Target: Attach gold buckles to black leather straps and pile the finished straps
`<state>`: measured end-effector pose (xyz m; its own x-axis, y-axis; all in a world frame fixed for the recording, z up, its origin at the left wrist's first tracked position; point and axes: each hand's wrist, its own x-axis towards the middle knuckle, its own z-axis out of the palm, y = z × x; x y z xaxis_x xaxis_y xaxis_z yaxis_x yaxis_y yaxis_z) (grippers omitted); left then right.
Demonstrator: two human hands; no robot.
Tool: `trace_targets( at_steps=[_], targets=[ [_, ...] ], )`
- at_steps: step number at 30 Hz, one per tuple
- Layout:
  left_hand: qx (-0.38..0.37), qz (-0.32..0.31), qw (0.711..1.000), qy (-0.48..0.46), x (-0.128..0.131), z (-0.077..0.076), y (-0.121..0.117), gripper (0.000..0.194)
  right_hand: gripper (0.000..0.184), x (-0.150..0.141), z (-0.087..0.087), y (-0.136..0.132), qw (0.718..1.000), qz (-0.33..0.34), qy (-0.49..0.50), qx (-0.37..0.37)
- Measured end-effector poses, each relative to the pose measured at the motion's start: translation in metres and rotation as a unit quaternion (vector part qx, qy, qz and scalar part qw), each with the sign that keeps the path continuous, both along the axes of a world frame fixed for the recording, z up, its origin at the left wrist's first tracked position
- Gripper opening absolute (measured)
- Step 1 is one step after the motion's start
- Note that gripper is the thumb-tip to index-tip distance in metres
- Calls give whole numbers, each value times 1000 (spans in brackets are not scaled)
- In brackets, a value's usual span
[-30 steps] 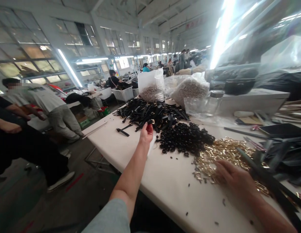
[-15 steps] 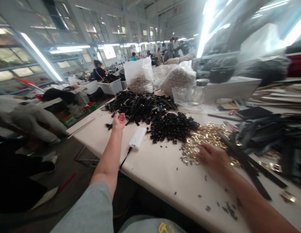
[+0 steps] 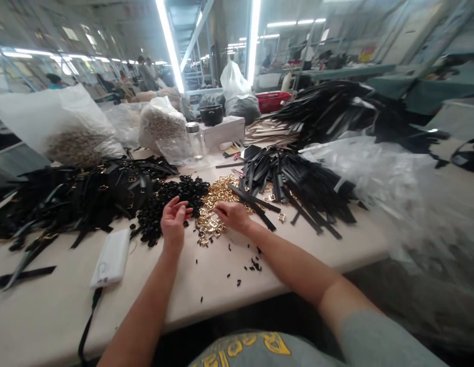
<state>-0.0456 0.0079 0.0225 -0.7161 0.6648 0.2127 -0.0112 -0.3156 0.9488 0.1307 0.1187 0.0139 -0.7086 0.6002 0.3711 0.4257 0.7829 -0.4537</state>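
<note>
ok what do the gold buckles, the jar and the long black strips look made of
Gold buckles: probably metal, shiny finish, judging by the bright glints.
Jar: see-through, so glass or clear plastic; its lid has a silvery, metallic look.
Black strips: flat with a soft sheen, maybe leather or imitation; I can't tell which.

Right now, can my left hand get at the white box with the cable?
Probably yes: the left hand looks empty, and mostly bare tabletop separates it from the white box, with black rings beside that path.
</note>
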Motion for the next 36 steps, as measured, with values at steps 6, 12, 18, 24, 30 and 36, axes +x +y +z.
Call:
trace_targets(
  at_steps=[6,12,18,24,30,36],
  targets=[
    [-26,-58,990,128,23,-15,1,42,18,18,13,30,974,-209,-54,65],
    [-36,-55,991,117,14,-10,0,44,16,24,14,39,957,-236,-156,61],
    [-45,-73,992,91,18,-7,0,42,24,28,18,40,951,-269,-148,47],
    [-48,-91,992,68,21,-5,1,43,23,36,15,51,939,-308,-146,39],
    [-52,-103,990,83,19,-8,1,42,32,48,15,61,927,-351,-120,47],
    [-60,-106,988,93,19,-10,1,39,23,50,16,64,924,-346,-164,1]
  ],
)
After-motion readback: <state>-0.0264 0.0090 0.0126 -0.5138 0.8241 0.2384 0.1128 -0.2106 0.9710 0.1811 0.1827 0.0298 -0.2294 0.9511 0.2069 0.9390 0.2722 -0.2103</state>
